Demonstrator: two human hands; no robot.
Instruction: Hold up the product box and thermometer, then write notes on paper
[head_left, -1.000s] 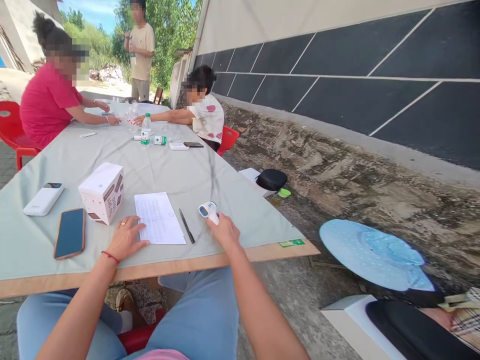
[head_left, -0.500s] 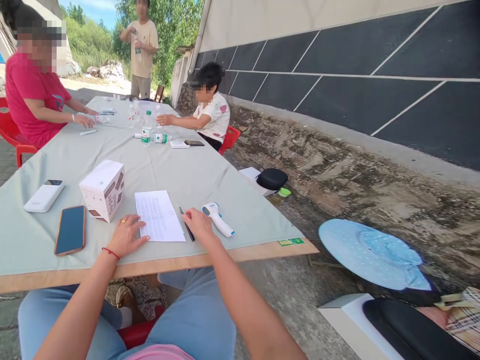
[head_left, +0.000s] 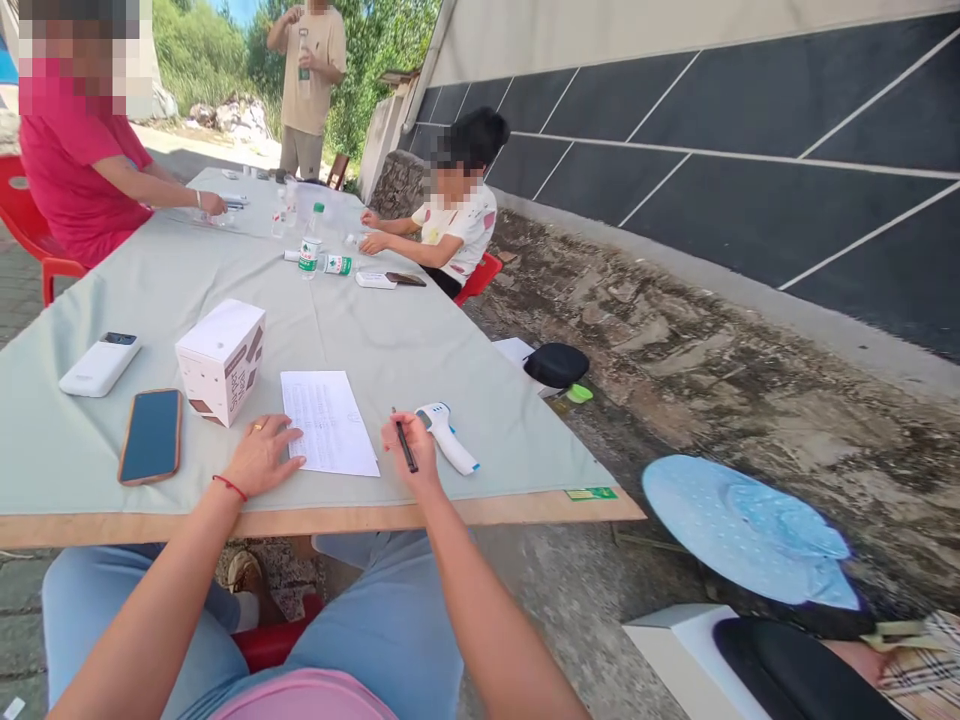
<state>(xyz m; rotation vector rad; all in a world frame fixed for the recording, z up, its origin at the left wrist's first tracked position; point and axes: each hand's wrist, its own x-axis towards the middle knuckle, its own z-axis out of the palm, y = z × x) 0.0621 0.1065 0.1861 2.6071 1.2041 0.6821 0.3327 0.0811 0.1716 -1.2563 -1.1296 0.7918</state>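
The left hand [head_left: 262, 455] lies, fingers spread, on the edge of a white, rectangular paper sheet [head_left: 330, 420]; the right hand [head_left: 418, 455] grips a slim black pen [head_left: 406, 447]. Just beyond lies a white-and-blue, gun-shaped plastic thermometer [head_left: 452, 443].

Paper [head_left: 331, 420] on table [head_left: 420, 335] — phone [head_left: 151, 437] left, thermometer [head_left: 451, 446] right, bottles [head_left: 309, 258] behind.

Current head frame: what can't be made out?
All in the head view:
Writing on the sheet: too small to read.
Sheet's left edge: partly under the left hand.
Pen: partly hidden by the right hand.
Plaid cloth: cut off by the right edge.
Standing person: cut off by the top edge.
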